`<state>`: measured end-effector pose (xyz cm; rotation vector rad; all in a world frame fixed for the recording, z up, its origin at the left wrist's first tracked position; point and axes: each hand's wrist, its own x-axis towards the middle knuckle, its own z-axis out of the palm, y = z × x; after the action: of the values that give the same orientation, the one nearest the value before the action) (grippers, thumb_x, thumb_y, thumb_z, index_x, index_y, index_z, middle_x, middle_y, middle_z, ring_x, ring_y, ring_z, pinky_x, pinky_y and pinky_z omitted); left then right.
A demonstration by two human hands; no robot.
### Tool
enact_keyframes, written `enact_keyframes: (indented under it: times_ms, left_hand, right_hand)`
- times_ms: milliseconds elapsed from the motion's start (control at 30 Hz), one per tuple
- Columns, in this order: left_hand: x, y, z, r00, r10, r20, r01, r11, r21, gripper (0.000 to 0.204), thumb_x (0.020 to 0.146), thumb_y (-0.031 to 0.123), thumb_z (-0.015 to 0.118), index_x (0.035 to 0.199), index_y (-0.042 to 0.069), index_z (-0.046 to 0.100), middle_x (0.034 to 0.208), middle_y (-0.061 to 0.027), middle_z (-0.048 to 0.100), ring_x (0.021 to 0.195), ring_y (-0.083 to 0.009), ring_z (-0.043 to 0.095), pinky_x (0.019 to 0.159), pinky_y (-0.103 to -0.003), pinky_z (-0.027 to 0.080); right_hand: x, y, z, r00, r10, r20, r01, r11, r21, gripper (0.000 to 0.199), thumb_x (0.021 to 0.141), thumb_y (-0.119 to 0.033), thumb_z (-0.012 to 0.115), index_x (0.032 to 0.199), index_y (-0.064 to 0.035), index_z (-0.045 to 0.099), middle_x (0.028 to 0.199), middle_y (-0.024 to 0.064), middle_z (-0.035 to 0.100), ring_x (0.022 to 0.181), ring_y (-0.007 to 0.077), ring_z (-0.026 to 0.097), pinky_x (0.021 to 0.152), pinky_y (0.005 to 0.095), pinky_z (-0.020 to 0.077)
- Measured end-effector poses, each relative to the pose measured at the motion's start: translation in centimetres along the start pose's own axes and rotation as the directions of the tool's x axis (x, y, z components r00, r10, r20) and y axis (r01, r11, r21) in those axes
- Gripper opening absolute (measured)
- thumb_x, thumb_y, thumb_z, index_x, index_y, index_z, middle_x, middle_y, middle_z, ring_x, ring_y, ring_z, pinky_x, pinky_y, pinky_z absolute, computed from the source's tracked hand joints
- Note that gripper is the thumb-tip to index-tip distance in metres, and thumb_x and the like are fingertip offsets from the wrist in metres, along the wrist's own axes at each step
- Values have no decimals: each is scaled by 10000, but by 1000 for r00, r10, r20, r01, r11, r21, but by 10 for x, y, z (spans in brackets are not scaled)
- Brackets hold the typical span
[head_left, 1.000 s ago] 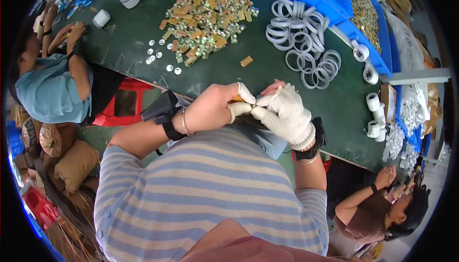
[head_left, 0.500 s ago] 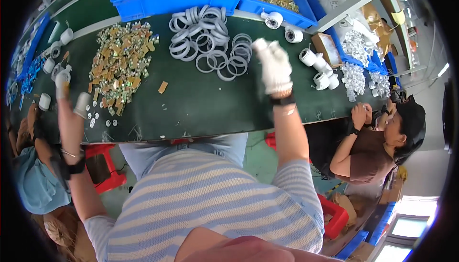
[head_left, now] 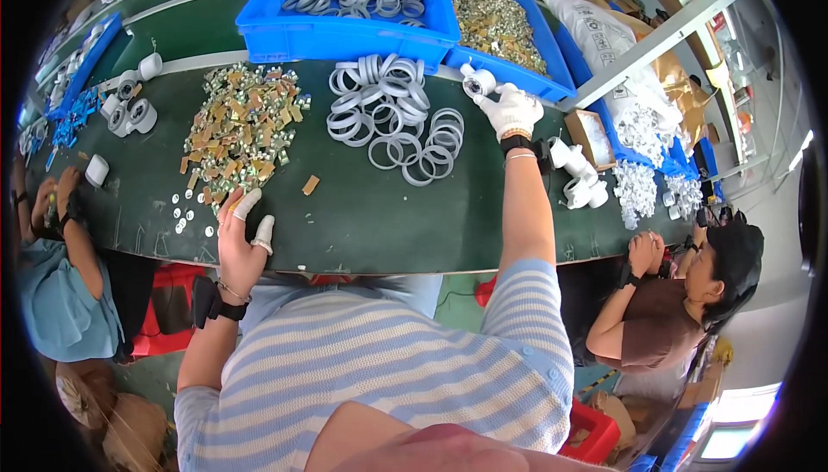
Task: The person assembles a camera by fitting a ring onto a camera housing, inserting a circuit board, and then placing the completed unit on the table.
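Note:
My right hand (head_left: 515,112), in a white glove, reaches to the far side of the bench. Its thumb and fingers close at a white round housing (head_left: 479,82) with a dark lens-like centre; the palm side is hidden. My left hand (head_left: 241,239) rests at the near edge of the small-board pile, fingers apart, white covers on some fingertips, nothing in it. Beside it lie small white discs (head_left: 179,213). Tan and green small boards (head_left: 241,127) form a heap beyond that hand. Grey rings (head_left: 392,97) are piled mid-bench, between my hands.
Behind the rings stand a blue bin of grey rings (head_left: 345,37) and a blue tray of small boards (head_left: 496,24). More white housings (head_left: 580,175) sit at right, beside a small cardboard box (head_left: 592,137). Clear plastic parts (head_left: 636,187) lie beyond. Co-workers (head_left: 690,282) sit on both sides.
My left hand has come from the housings at far left to the small-board pile's near edge. The right hand has moved from beside the rings to the white housing. The view has shifted.

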<state>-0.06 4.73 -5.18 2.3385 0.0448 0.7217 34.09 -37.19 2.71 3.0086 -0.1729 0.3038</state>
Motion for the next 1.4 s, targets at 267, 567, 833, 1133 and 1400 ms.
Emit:
enact_keyframes:
  times_ms: [267, 567, 833, 1133, 1400]
  left_hand:
    - [-1, -1, 1, 1000, 16, 23, -16, 1000, 3, 475, 901, 21, 770, 1356, 63, 642, 1424, -225, 588, 1318, -389, 577, 1123, -426, 452]
    - [-3, 23, -23, 1000, -1, -11, 0, 998, -61, 501, 867, 52, 808, 1342, 92, 655, 1356, -189, 645, 1336, -422, 557, 1114, -466, 457]
    - [35, 73, -5, 729, 286, 622, 82, 865, -494, 961, 849, 281, 890, 1619, 72, 355, 1426, -234, 576, 1287, -401, 597, 1098, -455, 479]
    - [31, 57, -2, 762, -76, 644, 617, 390, -684, 742, 943, 117, 791, 1576, 89, 406, 1258, -39, 603, 1086, -116, 613, 954, -308, 528]
    - [35, 79, -26, 812, 96, 576, -62, 995, -79, 826, 743, 44, 813, 1498, 274, 569, 1112, -130, 638, 988, -372, 659, 842, -419, 572]
  right_hand:
    - [9, -27, 25, 985, -156, -79, 175, 889, 423, 846, 795, -514, 857, 1437, -34, 587, 1371, 219, 666, 1282, 358, 637, 1082, 419, 498]
    - [-97, -54, -33, 993, -89, -80, 90, 114, 989, 462, 983, -349, 729, 1258, 12, 645, 1201, 90, 705, 1101, 169, 654, 961, 326, 521]
    - [-266, -100, -78, 581, -782, -225, 517, 141, 844, 592, 762, -253, 927, 1254, -57, 661, 1116, 147, 692, 968, 279, 689, 846, 381, 565]
    - [-191, -89, -14, 664, -578, -475, 709, 688, 154, 216, 788, -196, 792, 971, -126, 700, 1107, 101, 709, 1058, 348, 633, 849, 513, 489]
    - [-249, -104, -68, 532, -711, -459, 842, 502, 197, 256, 779, -198, 768, 1028, -234, 724, 1024, -31, 659, 1043, 277, 582, 876, 449, 452]
